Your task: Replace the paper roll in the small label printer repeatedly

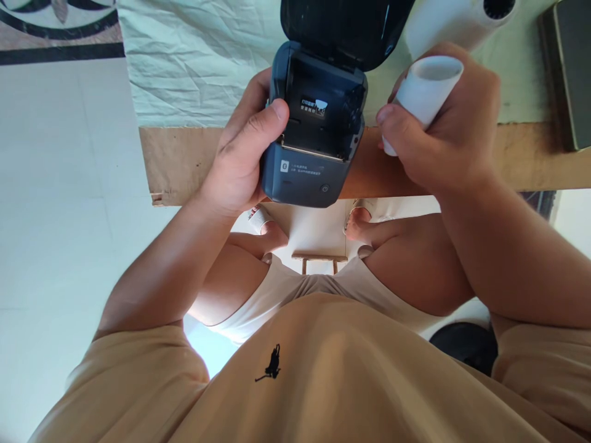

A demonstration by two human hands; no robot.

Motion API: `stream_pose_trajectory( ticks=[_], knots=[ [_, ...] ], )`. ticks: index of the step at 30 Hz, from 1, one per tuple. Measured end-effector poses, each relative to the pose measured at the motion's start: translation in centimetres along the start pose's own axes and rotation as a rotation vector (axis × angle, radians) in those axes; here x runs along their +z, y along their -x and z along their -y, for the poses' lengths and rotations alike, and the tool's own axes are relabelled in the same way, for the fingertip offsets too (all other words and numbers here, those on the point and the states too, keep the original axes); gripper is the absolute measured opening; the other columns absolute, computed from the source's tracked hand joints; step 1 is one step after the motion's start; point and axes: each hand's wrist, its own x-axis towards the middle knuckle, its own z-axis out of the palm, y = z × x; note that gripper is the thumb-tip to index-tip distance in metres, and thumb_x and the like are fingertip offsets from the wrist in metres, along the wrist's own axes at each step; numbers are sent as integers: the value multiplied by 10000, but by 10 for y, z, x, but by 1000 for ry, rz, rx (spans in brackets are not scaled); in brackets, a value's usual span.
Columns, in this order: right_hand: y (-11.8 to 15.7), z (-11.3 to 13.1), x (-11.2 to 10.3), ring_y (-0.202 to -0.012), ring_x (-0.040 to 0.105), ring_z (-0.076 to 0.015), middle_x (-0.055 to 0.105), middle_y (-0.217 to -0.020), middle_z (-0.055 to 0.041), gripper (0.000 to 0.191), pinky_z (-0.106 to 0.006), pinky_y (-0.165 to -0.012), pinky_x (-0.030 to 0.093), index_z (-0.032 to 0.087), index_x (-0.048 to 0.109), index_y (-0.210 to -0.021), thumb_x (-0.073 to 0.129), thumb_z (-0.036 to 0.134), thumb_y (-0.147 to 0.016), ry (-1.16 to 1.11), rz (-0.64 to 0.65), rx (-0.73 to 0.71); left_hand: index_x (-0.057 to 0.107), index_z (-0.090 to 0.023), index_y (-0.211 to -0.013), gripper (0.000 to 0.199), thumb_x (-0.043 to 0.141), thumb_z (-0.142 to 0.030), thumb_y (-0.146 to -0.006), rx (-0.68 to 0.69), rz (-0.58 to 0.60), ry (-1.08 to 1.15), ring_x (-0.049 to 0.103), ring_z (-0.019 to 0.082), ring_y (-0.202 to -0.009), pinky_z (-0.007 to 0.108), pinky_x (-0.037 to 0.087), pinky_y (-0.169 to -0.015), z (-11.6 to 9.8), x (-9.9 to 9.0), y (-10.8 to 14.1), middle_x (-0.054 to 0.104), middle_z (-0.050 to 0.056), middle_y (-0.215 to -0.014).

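My left hand (pixel 247 138) grips a dark blue label printer (pixel 305 175) by its left side, the thumb resting on the rim. The printer's black lid (pixel 341 31) is swung up, and its inner compartment (pixel 318 111) shows a small printed label and no roll. Wrapped in my right hand (pixel 450 129) is a white paper roll (pixel 422 92), tilted, with its hollow end facing up. The roll is to the right of the printer and apart from it. The far fingers of both hands are partly hidden.
A wooden table edge (pixel 180 163) runs across under both hands, with a pale green cloth (pixel 194 67) over the top. Behind my right hand lies a white cylinder (pixel 443 27) with a dark end. A dark box-like object (pixel 572 74) sits at the far right.
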Motion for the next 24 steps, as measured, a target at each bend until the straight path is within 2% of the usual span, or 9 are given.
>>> stream_pose_trajectory(
  ticks=[4,8,12,15,17,19,22,24],
  knots=[
    [-5,-7,8,-649,396,-87,467,-687,11,298,-282,-639,331,199,442,-764,684,347,-674,87,-108,2,657,-297,-1008,319,533,-498,-793,-5,-49,34,652,295,-1023,423,522,-790,0,2,0,712,34,-1061],
    [-8,-11,14,-726,467,-140,494,-741,-12,356,-323,-710,397,209,394,-782,684,344,-627,188,-47,11,640,-291,-1052,299,539,-441,-814,-7,-9,42,648,306,-1055,385,489,-677,2,1,0,703,53,-1114],
    [-9,-13,8,-811,532,-185,553,-851,-60,340,-375,-778,426,206,421,-830,643,436,-716,199,-185,-177,662,-296,-999,276,546,-443,-797,19,-19,60,653,284,-1006,357,437,-606,2,-2,1,709,27,-1059],
    [-10,-14,1,-833,564,-172,556,-850,-52,296,-370,-810,431,200,477,-868,593,465,-811,95,-325,-349,667,-273,-1027,310,565,-450,-794,14,10,47,648,272,-989,349,425,-590,1,-2,0,706,32,-1054],
    [-11,-15,-2,-835,577,-156,565,-852,-43,280,-359,-822,437,197,515,-920,594,452,-835,28,-374,-382,665,-275,-1039,325,546,-466,-804,3,10,29,645,273,-994,350,417,-585,2,-1,0,702,37,-1064],
    [-12,-18,-3,-857,589,-161,595,-892,-59,314,-359,-826,449,182,549,-960,608,460,-827,35,-346,-366,665,-295,-1020,332,521,-495,-798,6,-3,20,648,278,-977,361,417,-589,3,-1,-1,703,38,-1048],
    [-14,-22,-2,-906,593,-198,636,-958,-89,373,-362,-802,466,173,594,-953,685,463,-736,155,-177,-270,646,-321,-1001,308,558,-494,-763,-2,-24,46,652,287,-964,364,403,-568,4,-1,-1,700,37,-1042],
    [-15,-23,-1,-893,580,-195,651,-983,-74,377,-356,-798,465,192,598,-954,735,394,-667,208,-66,-164,626,-322,-1016,297,573,-467,-763,-24,-36,65,647,287,-979,355,385,-547,3,-1,0,694,35,-1070]
  ],
)
